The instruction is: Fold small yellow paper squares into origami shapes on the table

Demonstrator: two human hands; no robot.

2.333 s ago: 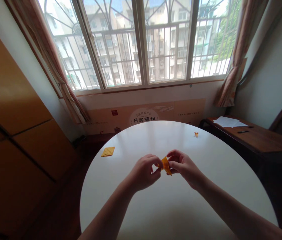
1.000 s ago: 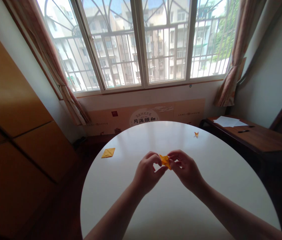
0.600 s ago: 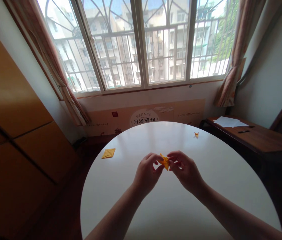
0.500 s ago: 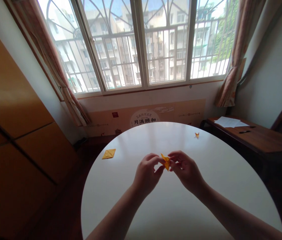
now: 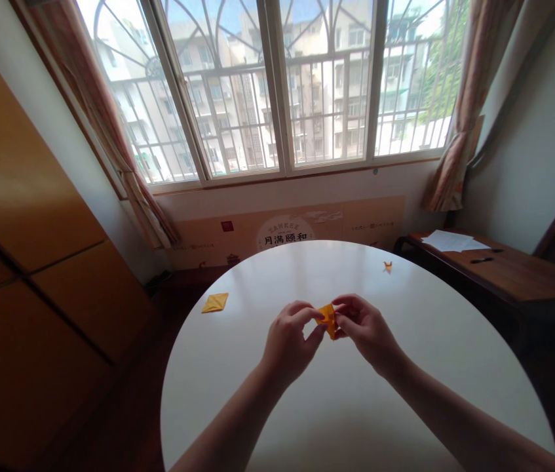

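Between my two hands is a small piece of folded yellow paper (image 5: 327,313), held up above the white round table (image 5: 277,275). My left hand (image 5: 293,334) pinches its left side, thumb and index finger closed on it. From the right, my right hand (image 5: 363,328) grips the other edge between thumb and fingers. The fingertips cover parts of the paper, so its exact folds are hard to make out.
A flat folded yellow paper square (image 5: 215,303) lies near the table's left edge. A small folded paper crane (image 5: 388,266) sits at the far right. White sheets (image 5: 454,240) and a black pen (image 5: 481,260) rest on a wooden side table (image 5: 527,275).
The folded yellow paper has turned and now shows a broader, flatter face. Both hands still hold it in about the same spot, with slightly shifted fingers.
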